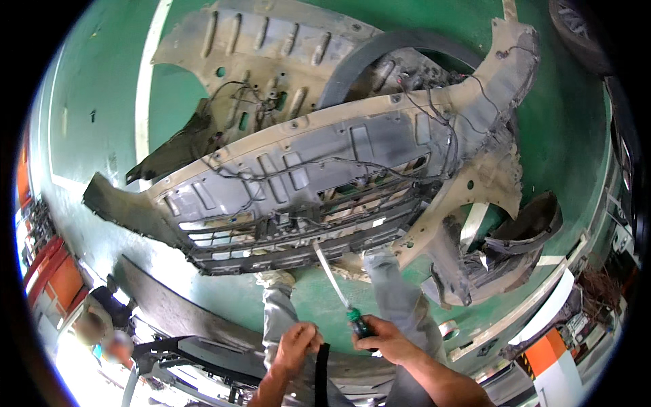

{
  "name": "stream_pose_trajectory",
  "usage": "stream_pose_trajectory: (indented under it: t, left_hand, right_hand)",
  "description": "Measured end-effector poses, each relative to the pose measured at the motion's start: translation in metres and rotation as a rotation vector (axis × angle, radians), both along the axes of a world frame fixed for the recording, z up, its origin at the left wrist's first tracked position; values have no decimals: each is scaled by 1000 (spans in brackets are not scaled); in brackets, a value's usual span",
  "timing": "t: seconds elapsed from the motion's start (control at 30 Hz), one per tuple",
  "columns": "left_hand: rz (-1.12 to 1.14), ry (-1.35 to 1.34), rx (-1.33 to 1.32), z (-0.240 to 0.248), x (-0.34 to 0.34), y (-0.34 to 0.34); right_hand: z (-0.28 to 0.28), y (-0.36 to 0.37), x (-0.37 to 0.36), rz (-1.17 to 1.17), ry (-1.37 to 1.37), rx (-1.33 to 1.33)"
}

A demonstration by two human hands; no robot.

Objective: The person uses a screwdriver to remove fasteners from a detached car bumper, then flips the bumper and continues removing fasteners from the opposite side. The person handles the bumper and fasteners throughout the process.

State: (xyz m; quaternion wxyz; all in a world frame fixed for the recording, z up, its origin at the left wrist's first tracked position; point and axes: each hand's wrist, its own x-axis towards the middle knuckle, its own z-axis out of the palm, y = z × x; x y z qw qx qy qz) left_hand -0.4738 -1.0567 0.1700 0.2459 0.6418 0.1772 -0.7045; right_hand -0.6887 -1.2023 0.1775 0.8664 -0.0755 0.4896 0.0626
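Observation:
My right hand is wrapped round the green and black handle of a long screwdriver. Its metal shaft points away from me, and the tip meets or overlaps the lower grille edge of a car bumper cover. That cover lies inner side up on the floor, dusty grey and tan, with black wiring strung across it. My left hand is closed with its fingers pinched, apart from the screwdriver. Right beside it hangs a black strip; whether the fingers hold anything cannot be seen.
More dusty plastic panels lie behind the bumper, with a dark curved arch trim across them. A broken dark housing is at the right. Below it sits a roll of tape. A wheel stands far right on the green floor.

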Motion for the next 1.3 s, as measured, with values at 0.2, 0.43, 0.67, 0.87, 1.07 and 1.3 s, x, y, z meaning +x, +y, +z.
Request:
stream_pose_trajectory:
  t: [0.2,0.43,0.67,0.87,1.07,1.3]
  left_hand:
    - [175,89,130,91,-48,74]
    - [469,253,-120,106,-82,94]
    - [746,51,-289,112,-43,230]
    - [947,-264,-255,160,12,347]
    - [1349,-335,-288,206,31,430]
    - [1589,-505,-214,240,37,492]
  right_hand:
    - [-47,82,-42,460,69,-110]
    - [-42,103,-18,514,121,-206]
    - [-25,160,3,1141,153,-509]
    - [79,218,106,1483,22,-1016]
    - [186,291,202,1369,-198,-1081]
    - [265,336,274,1301,-481,-879]
